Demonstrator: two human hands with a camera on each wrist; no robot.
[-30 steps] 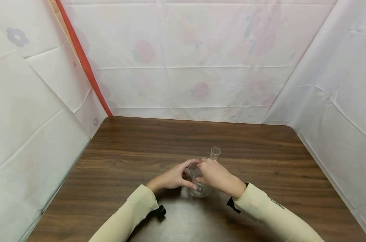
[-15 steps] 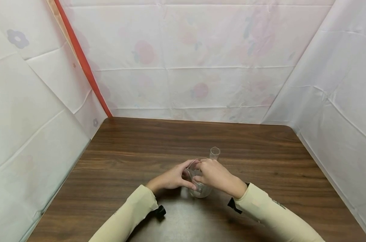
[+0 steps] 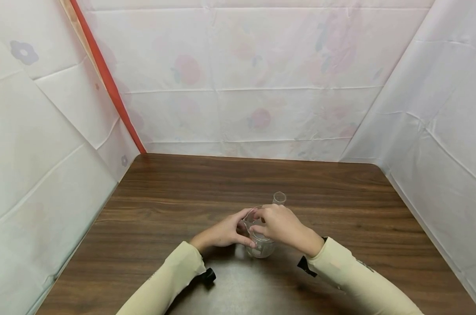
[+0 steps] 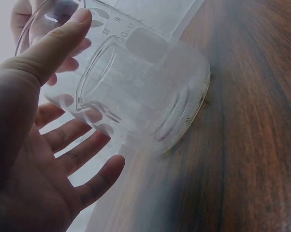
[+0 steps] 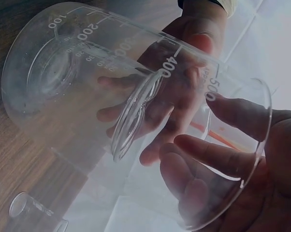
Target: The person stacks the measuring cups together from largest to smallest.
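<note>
A large clear glass beaker (image 3: 261,249), marked up to 500, stands on the table. A smaller glass beaker (image 5: 131,128) sits upright inside it, on or near its bottom. My left hand (image 3: 222,231) holds the large beaker from the left, thumb on the near side and fingers round the far side. Through the mouth of the large beaker reach the fingers of my right hand (image 3: 283,224). In the right wrist view they are loosely bent, above the smaller beaker's rim and apart from it. Behind the right hand stands another small glass vessel (image 3: 279,198) with faint markings.
The dark wooden table (image 3: 175,183) reaches back to a pale printed curtain (image 3: 238,109). White sheets hang along the left and right sides. A red strip (image 3: 108,78) runs down the back left corner.
My right hand has risen slightly and shifted a little right, its fingers opening away from the smaller beaker. My left hand and the large beaker have stayed in place.
</note>
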